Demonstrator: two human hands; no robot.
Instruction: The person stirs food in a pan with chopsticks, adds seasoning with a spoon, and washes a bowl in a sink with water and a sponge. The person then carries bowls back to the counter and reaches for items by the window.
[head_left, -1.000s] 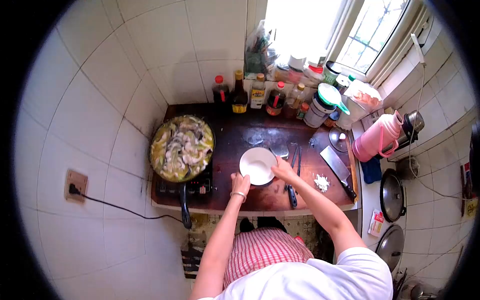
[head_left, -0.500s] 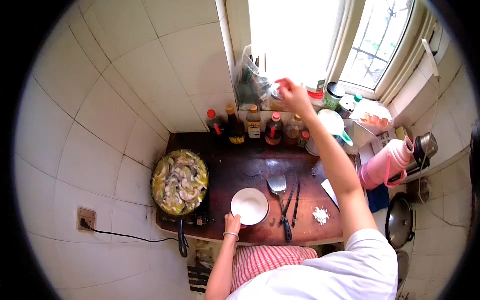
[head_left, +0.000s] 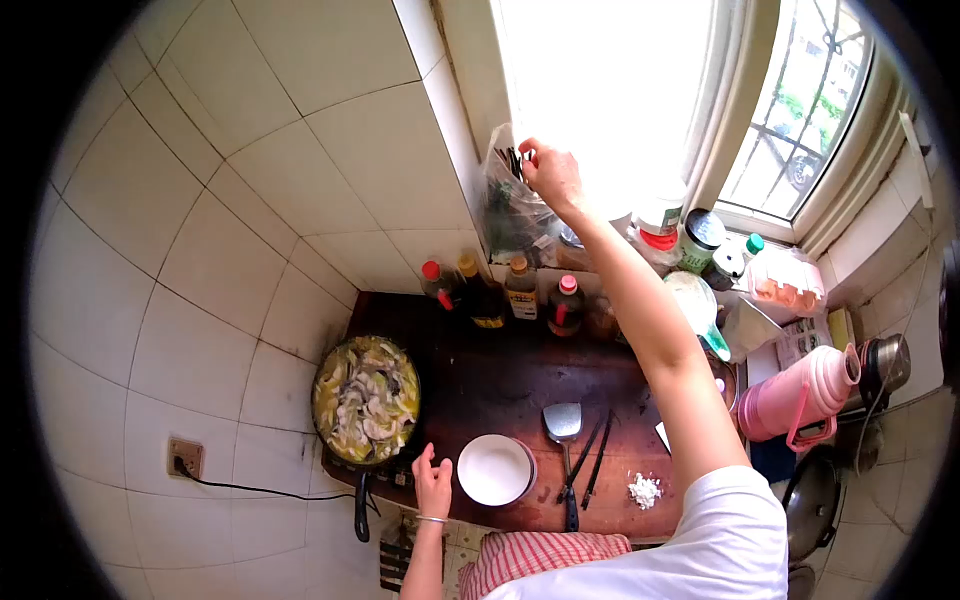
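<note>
My right hand [head_left: 552,178] is stretched out over the window sill, at the mouth of a clear plastic bag [head_left: 512,205] with thin dark sticks standing in it. Its fingers are curled together at the bag's edge; what they pinch, if anything, I cannot make out. Down at the counter's front edge, my left hand [head_left: 432,485] has its fingers apart and holds nothing. Just right of it stands a white bowl [head_left: 496,470]. To its left, a black pan [head_left: 362,508] is full of sliced food in yellowish liquid [head_left: 367,400].
A spatula [head_left: 563,425], black chopsticks [head_left: 597,462] and a pile of chopped white pieces [head_left: 645,491] lie on the wooden counter [head_left: 470,380]. Sauce bottles [head_left: 521,290] line the back. Jars crowd the sill; a pink thermos [head_left: 795,395] stands at right. A cord [head_left: 270,493] runs from the wall socket.
My left hand has let go of the bowl and moved left of it. My right hand has shifted left from above the jars to the plastic bag. The camera view has shifted too.
</note>
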